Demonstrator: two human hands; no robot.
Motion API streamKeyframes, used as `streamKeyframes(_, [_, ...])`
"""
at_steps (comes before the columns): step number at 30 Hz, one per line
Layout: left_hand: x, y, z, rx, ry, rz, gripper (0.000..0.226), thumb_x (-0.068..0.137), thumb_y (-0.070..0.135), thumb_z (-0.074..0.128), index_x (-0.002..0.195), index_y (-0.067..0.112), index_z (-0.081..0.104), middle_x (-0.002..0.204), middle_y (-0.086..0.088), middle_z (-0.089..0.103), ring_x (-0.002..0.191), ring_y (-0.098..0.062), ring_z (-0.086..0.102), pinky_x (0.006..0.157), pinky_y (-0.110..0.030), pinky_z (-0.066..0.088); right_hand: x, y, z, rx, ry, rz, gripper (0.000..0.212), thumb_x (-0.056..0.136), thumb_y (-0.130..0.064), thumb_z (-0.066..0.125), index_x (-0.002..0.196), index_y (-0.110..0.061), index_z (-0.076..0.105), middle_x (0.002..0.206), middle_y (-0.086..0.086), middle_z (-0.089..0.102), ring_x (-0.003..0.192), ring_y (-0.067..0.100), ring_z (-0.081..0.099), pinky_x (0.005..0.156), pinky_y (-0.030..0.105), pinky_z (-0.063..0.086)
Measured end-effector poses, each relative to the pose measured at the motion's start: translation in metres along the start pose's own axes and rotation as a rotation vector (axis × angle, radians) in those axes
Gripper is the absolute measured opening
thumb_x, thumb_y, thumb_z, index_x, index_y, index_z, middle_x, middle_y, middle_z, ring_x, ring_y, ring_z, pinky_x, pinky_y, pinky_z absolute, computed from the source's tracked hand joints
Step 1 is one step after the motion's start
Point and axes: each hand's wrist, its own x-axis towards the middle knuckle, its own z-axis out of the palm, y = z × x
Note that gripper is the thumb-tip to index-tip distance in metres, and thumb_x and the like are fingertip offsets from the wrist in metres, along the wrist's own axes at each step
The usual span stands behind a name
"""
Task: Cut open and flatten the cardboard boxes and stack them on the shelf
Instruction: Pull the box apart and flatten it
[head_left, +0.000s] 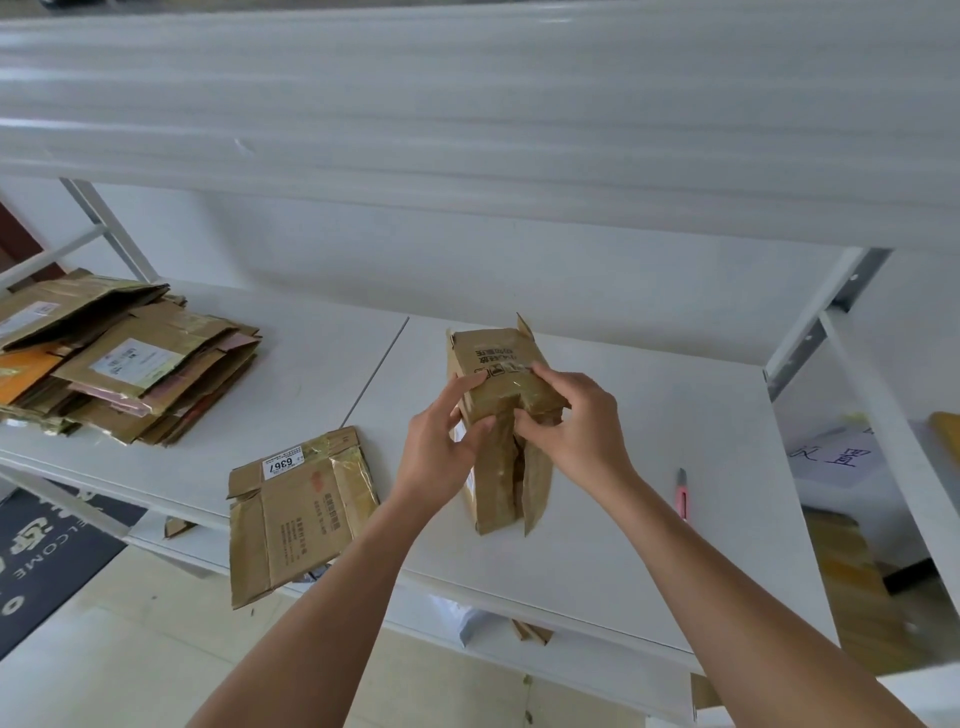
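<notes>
Holding a small taped cardboard box (501, 415) on end over the white shelf (649, 467), near its middle, with both hands. My left hand (441, 447) grips the box's left side, fingers curled onto the near face and thumb pressed against the tape. My right hand (571, 421) grips the top right part, fingertips (524, 423) hooked at the taped flap where the near face is split open lengthwise. The box's lower end sits on or just above the shelf; I cannot tell which. A torn flap sticks up at its far top corner. Flattened box (298, 512), label reading 6367, lies to the left, its near end overhanging the shelf's front edge. A stack of flattened boxes (119, 358) lies farther left, at the shelf's far left end. A pink utility knife (682, 493) lies on the shelf to the right of my right wrist, untouched. A dark welcome mat (47, 556) is on the floor, lower left.
</notes>
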Motion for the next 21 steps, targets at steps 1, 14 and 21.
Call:
streamKeyframes(1, [0.000, 0.000, 0.000, -0.003, -0.006, -0.002, 0.047, 0.092, 0.010, 0.067, 0.122, 0.044, 0.053, 0.112, 0.038, 0.061, 0.110, 0.000, 0.062, 0.108, -0.033, 0.045, 0.001, 0.000, -0.001, 0.014, -0.016, 0.012, 0.064, 0.074, -0.018, 0.083, 0.133, -0.012, 0.061, 0.109, 0.001, 0.070, 0.090, 0.003, 0.064, 0.088, 0.014, 0.048])
streamKeyframes(14, [0.002, 0.004, 0.006, 0.003, -0.039, -0.023, 0.044, 0.092, 0.003, 0.063, 0.122, 0.034, 0.054, 0.097, 0.029, 0.067, 0.090, -0.003, 0.068, 0.078, -0.011, 0.051, 0.007, 0.007, -0.027, 0.089, -0.209, 0.141, 0.067, 0.073, -0.016, 0.079, 0.137, -0.019, 0.058, 0.100, -0.009, 0.071, 0.096, 0.003, 0.068, 0.074, 0.002, 0.045])
streamKeyframes(21, [0.014, -0.001, -0.022, -0.023, -0.016, -0.123, 0.052, 0.096, -0.002, 0.056, 0.107, 0.049, 0.054, 0.107, -0.001, 0.066, 0.091, -0.017, 0.068, 0.071, -0.030, 0.060, -0.015, 0.005, -0.021, 0.287, -0.322, 0.186, 0.064, 0.080, -0.009, 0.070, 0.135, -0.039, 0.056, 0.125, -0.020, 0.063, 0.119, -0.008, 0.055, 0.091, 0.008, 0.045])
